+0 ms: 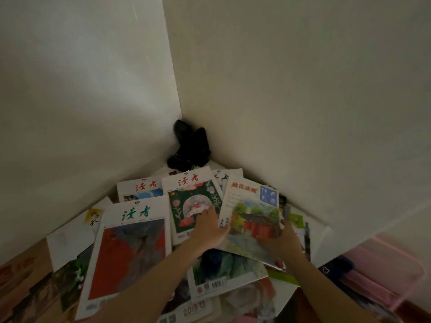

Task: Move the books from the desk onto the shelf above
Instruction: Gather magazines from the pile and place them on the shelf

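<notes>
Taking the landscape-cover magazine (251,220) as landmark: far to its left a red-cover magazine (130,257) lies flat on the spread of magazines, and just to its left lies a green floral-cover magazine (193,201). Behind them, in the wall corner, sits a dark bundle (190,145).

The landmark magazine lies tilted, its right edge raised off the heap. It looks thin, light and floppy, with a glossy cover likely to slide, so both side edges are the sensible holds.

The left hand (210,229) reaches forward at its left edge, fingers over the floral cover, thumb apparently on the edge. The right hand (285,238) pinches its right edge, fingers hidden beneath. The shelf is not in view.
</notes>
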`<state>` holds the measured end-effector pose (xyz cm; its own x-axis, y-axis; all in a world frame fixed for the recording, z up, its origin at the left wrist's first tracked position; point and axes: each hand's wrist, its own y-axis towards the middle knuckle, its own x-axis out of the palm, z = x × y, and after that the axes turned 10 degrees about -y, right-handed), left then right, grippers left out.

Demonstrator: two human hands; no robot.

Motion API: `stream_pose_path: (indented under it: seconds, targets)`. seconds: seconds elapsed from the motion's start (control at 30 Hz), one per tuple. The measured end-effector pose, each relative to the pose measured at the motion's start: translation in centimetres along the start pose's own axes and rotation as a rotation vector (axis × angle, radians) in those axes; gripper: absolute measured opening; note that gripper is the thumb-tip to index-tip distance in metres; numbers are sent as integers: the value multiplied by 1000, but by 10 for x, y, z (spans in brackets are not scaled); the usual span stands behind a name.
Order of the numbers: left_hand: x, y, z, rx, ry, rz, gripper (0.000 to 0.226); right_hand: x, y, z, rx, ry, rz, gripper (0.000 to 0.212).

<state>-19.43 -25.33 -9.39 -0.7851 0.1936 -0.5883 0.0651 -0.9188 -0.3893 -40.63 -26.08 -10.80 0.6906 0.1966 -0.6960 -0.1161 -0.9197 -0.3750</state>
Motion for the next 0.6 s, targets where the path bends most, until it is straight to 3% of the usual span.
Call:
stream_pose_path:
  seconds: [0.1, 0.17, 0.23, 0.3, 0.4, 0.47, 0.53, 0.6]
  targets:
    - [11, 17, 5, -8, -165, 42, 59, 2, 10, 13, 115, 167, 16, 71]
    - [17, 20, 12, -79, -307, 57, 40, -1, 15, 17, 199, 274, 22, 51]
    - [23, 20, 18, -81, -280, 40, 37, -4, 20, 22, 274, 333, 26, 29]
    - [28, 14, 22, -75, -330, 19, 36, -8, 20, 23, 277, 334, 50, 22]
    - [20, 3, 22, -56, -545, 42, 30, -14, 17, 4, 110, 214, 105, 24]
    - [-1, -3, 14, -13, -580, 142, 30, -15, 18, -27, -38, 144, 101, 24]
    - [-32, -4, -1, 33, -392, 260, 20, -7, 29, -60, -160, 97, 64, 27]
    - [-63, -5, -17, -1, -152, 280, 22, 8, 40, -91, -241, 46, 29, 30]
